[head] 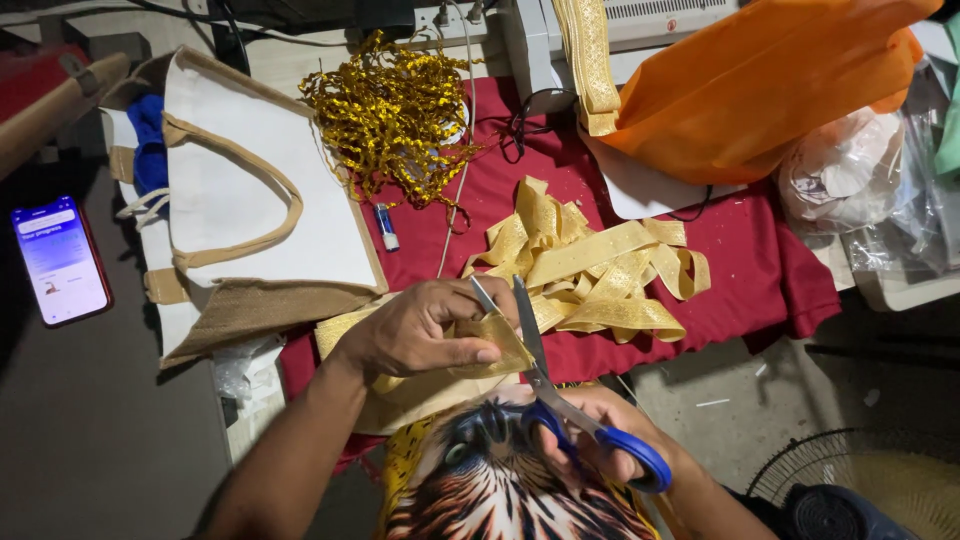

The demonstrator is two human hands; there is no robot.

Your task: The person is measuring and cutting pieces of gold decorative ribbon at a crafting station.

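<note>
Head view: the left hand (415, 330) pinches a short piece of gold ribbon (493, 340) between thumb and fingers, low of centre, while the right hand (600, 440) closes around the blue handles of scissors (545, 385), whose parted blades meet the ribbon. At 1 o'clock of the hands a loose ribbon pile (590, 270) lies on the red cloth (760, 260). A tangle of gold cord (390, 120) sits at 12 o'clock, a white tote (260, 200) at 10 o'clock, a lit phone (60, 260) at 9 o'clock. Orange fabric (760, 80) fills 2 o'clock; what looks like a glue stick (386, 227) lies beside the tote.
</note>
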